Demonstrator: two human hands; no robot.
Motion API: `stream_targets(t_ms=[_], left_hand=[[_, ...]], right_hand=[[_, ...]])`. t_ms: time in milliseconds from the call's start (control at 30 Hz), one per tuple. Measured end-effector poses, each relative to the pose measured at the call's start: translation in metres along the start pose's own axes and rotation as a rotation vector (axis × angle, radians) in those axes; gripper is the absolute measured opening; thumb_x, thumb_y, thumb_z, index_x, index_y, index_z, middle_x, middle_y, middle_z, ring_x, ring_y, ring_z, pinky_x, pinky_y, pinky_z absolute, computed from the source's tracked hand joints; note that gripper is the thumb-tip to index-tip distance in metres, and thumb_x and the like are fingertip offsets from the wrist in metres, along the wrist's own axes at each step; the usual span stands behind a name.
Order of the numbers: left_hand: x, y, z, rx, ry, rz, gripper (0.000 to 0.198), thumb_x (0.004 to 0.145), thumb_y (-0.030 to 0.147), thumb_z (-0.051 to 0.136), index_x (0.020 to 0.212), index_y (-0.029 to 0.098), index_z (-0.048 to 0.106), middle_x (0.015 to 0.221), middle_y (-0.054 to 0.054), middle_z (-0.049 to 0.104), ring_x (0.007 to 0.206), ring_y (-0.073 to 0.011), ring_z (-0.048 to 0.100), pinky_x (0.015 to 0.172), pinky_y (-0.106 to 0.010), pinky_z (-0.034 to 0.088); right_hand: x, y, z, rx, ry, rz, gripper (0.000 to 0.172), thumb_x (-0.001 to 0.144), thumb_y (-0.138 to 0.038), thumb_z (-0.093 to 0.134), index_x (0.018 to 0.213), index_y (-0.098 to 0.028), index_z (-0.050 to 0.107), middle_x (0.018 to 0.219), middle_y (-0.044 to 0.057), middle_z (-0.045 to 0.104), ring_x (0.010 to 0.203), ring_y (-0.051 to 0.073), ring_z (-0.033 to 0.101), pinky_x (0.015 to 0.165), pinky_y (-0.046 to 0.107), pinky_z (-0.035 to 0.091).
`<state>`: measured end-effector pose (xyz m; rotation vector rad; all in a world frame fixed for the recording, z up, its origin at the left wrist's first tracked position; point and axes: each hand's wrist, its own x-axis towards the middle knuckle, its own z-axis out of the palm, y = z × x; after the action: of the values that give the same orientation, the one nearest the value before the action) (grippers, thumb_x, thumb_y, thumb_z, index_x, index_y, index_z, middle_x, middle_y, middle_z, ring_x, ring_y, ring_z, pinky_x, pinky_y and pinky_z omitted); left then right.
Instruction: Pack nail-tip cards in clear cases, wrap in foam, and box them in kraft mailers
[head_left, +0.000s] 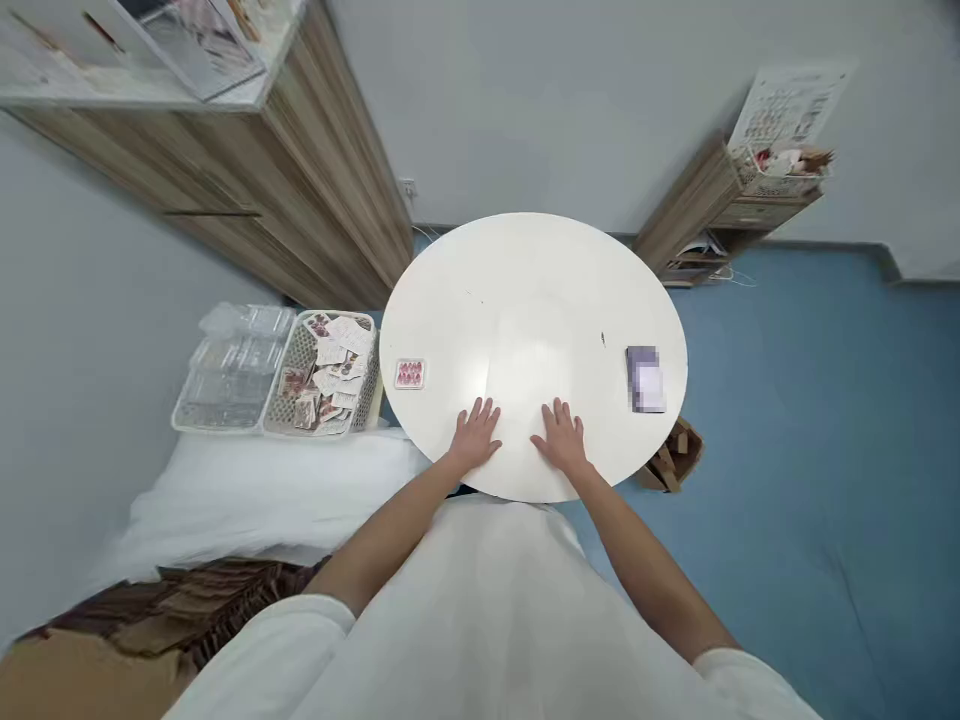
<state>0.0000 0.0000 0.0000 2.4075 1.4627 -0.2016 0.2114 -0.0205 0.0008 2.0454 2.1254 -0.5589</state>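
Observation:
Both palms rest on a round white table (525, 280) near its front edge. My left hand (474, 439) lies flat with its fingers spread and holds nothing. My right hand (561, 438) is likewise flat on the tabletop, fingers apart and nothing under them that I can see. To the left of my left hand is a small clear case (410, 374) with rows of pink-red pieces in it, too small to name exactly. Off to the right of my right hand lies a dark purple rectangular item (641, 357), partly blurred. A tiny dark object (603, 339) sits between that and the table's middle.
Left of the table, a white basket (276, 408) holds many printed cards and packets beside stacked clear plastic trays (229, 385). A wooden cabinet (330, 180) stands behind them. At the right are a low shelf (686, 205) and an open cardboard box (686, 452) on the floor.

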Motion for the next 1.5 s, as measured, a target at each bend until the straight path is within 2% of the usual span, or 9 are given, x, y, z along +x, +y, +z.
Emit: stream_targets(t_ms=[133, 267, 433, 567, 667, 900, 1067, 1200, 1500], left_hand=[[-0.002, 0.003, -0.002, -0.027, -0.012, -0.026, 0.062, 0.079, 0.041, 0.046, 0.134, 0.020, 0.027, 0.145, -0.010, 0.017, 0.133, -0.0297, 0.006, 0.100, -0.050, 0.019], [-0.008, -0.005, -0.003, -0.127, 0.046, -0.083, 0.062, 0.080, 0.042, 0.044, 0.135, 0.020, 0.026, 0.145, -0.011, 0.016, 0.134, -0.0290, 0.006, 0.102, -0.049, 0.017], [-0.018, -0.056, -0.011, -0.348, 0.227, -0.390, 0.066, 0.081, 0.043, 0.043, 0.137, 0.016, 0.019, 0.146, -0.016, 0.009, 0.133, -0.0301, 0.007, 0.101, -0.049, 0.020], [-0.025, -0.115, -0.018, -0.584, 0.348, -0.607, 0.070, 0.080, 0.039, 0.045, 0.137, 0.014, 0.013, 0.145, -0.017, 0.011, 0.133, -0.0301, 0.011, 0.102, -0.049, 0.021], [-0.026, -0.145, -0.019, -0.714, 0.385, -0.583, 0.067, 0.079, 0.029, 0.047, 0.136, 0.011, 0.016, 0.143, -0.016, 0.019, 0.132, -0.0258, 0.015, 0.106, -0.041, 0.019], [-0.018, -0.166, -0.015, -0.995, 0.327, -0.630, 0.072, 0.072, 0.017, 0.052, 0.136, 0.014, 0.018, 0.137, -0.014, 0.034, 0.126, -0.0259, 0.031, 0.103, -0.041, 0.028], [-0.021, -0.164, -0.018, -1.116, 0.337, -0.616, 0.069, 0.071, 0.014, 0.052, 0.134, 0.016, 0.023, 0.133, -0.012, 0.039, 0.120, -0.0225, 0.041, 0.098, -0.037, 0.035], [-0.024, -0.145, -0.022, -1.126, 0.341, -0.568, 0.066, 0.071, 0.013, 0.051, 0.132, 0.018, 0.027, 0.132, -0.011, 0.041, 0.118, -0.0219, 0.043, 0.096, -0.037, 0.036], [-0.015, -0.044, -0.026, -1.073, 0.243, -0.319, 0.063, 0.068, 0.012, 0.052, 0.129, 0.019, 0.035, 0.130, -0.007, 0.045, 0.115, -0.0210, 0.046, 0.096, -0.036, 0.038]], right_hand=[[0.001, 0.000, -0.001, -0.006, -0.016, 0.015, 0.067, 0.080, -0.047, 0.041, 0.136, -0.017, 0.020, 0.146, 0.013, 0.010, 0.133, 0.028, 0.007, 0.101, 0.048, 0.012], [0.004, -0.013, -0.006, 0.027, 0.082, -0.017, 0.065, 0.082, -0.047, 0.037, 0.136, -0.017, 0.019, 0.146, 0.014, 0.011, 0.133, 0.027, 0.008, 0.101, 0.047, 0.015], [0.023, -0.062, -0.014, 0.145, 0.151, -0.118, 0.056, 0.084, -0.040, 0.037, 0.133, -0.016, 0.025, 0.144, 0.014, 0.018, 0.133, 0.026, 0.012, 0.101, 0.046, 0.020], [0.046, -0.116, -0.019, 0.386, 0.045, -0.176, 0.060, 0.081, -0.042, 0.043, 0.132, -0.016, 0.029, 0.142, 0.013, 0.024, 0.131, 0.026, 0.020, 0.101, 0.044, 0.026], [0.063, -0.155, -0.022, 0.611, -0.073, -0.157, 0.064, 0.076, -0.044, 0.051, 0.131, -0.018, 0.032, 0.140, 0.011, 0.028, 0.129, 0.024, 0.026, 0.104, 0.042, 0.025], [0.090, -0.213, -0.021, 1.134, -0.331, -0.051, 0.072, 0.069, -0.039, 0.060, 0.133, -0.024, 0.030, 0.143, 0.004, 0.023, 0.129, 0.021, 0.027, 0.101, 0.036, 0.033], [0.090, -0.217, -0.017, 1.273, -0.370, -0.035, 0.075, 0.066, -0.037, 0.064, 0.133, -0.026, 0.032, 0.146, 0.000, 0.017, 0.131, 0.021, 0.023, 0.105, 0.037, 0.027], [0.076, -0.199, -0.018, 1.324, -0.329, -0.022, 0.073, 0.066, -0.036, 0.064, 0.132, -0.026, 0.034, 0.145, 0.000, 0.019, 0.130, 0.022, 0.024, 0.106, 0.038, 0.026], [0.009, -0.100, -0.021, 1.262, -0.073, 0.024, 0.060, 0.069, -0.032, 0.060, 0.126, -0.029, 0.042, 0.143, 0.001, 0.024, 0.128, 0.020, 0.029, 0.104, 0.040, 0.028]])
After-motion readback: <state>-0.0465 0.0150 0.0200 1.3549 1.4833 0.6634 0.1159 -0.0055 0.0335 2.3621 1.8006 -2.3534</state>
